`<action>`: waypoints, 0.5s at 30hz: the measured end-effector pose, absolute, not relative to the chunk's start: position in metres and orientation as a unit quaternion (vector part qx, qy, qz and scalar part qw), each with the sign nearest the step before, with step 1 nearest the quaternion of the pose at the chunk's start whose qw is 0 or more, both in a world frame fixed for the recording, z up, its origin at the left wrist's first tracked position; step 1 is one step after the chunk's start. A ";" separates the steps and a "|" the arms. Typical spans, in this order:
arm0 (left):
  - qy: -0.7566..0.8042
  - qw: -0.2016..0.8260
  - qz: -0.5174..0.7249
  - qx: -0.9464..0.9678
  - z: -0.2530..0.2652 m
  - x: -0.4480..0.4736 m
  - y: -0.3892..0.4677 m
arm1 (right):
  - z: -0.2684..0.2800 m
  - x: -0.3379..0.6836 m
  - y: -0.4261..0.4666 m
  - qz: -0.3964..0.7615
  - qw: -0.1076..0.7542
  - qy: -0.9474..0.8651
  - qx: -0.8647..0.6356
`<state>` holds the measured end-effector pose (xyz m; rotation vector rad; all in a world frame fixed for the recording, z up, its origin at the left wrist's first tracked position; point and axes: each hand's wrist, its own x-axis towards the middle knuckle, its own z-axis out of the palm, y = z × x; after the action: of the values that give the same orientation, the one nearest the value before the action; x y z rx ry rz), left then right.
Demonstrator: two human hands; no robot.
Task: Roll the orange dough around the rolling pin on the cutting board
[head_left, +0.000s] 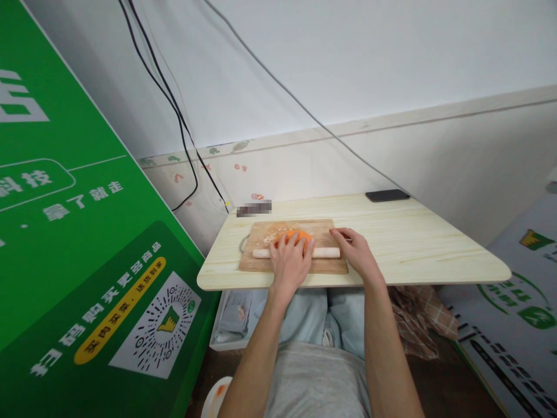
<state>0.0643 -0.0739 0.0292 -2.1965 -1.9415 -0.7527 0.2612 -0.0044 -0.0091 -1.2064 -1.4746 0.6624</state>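
A wooden cutting board lies near the table's front edge. On it is a soft-looking orange lump, perhaps dough, with pale crumbs scattered to its left. My left hand presses down over the lump, fingers bent and spread across it. A pale rolling pin lies crosswise in front of the lump, passing under my left hand. My right hand is at the board's right edge, beside the pin's end, with its fingers drawn together. Something small and dark glints between those fingers, too small to name.
The light wood table stands against a white wall. A black phone lies at the back right, and a blurred dark object at the back left. A green printed panel rises on the left. Cables hang behind.
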 end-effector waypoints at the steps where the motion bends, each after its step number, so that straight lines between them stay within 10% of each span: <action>1: -0.641 0.057 -0.248 -0.724 0.029 0.064 -0.074 | -0.009 0.261 -0.004 0.276 0.533 -0.619 -0.506; 15: -0.652 0.049 -0.232 -0.720 0.035 0.067 -0.068 | -0.011 0.261 -0.003 0.270 0.536 -0.618 -0.507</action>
<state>0.0669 -0.0684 0.0354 -2.1927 -1.9879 -0.7081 0.2610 -0.0028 -0.0111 -1.2068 -1.4723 0.6429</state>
